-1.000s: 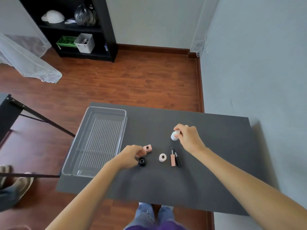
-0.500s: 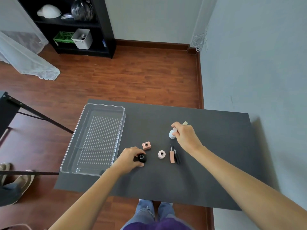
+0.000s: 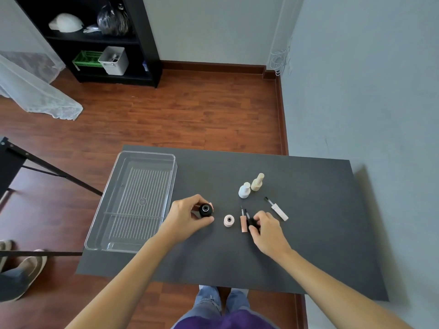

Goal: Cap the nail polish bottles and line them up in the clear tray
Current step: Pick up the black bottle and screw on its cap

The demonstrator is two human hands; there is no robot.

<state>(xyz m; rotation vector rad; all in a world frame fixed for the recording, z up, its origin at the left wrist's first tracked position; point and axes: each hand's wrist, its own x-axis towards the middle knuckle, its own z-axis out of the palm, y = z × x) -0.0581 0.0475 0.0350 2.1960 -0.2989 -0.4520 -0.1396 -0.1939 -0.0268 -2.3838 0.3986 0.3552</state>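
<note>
My left hand (image 3: 185,216) grips an open black nail polish bottle (image 3: 205,209); a pink square bottle (image 3: 211,205) peeks out just behind it. My right hand (image 3: 267,230) pinches the black brush cap (image 3: 250,222), which lies on the table beside a pink brush cap (image 3: 243,223). An open pale pink round bottle (image 3: 229,220) stands between my hands. Farther back stand a white bottle (image 3: 244,190) and a capped beige bottle (image 3: 257,182). A white brush cap (image 3: 277,209) lies to the right. The clear tray (image 3: 114,243) sits at the table's left with nothing in it.
The dark grey table (image 3: 320,233) stands against a pale wall on the right. A black frame (image 3: 35,162) stands left of the table. Someone's foot (image 3: 26,269) rests on the wooden floor at far left. A black shelf unit (image 3: 99,39) is at the back.
My right hand left the white bottle and came down onto the black brush cap. My left hand closed around the black bottle. A white brush cap now lies uncovered at the right.
</note>
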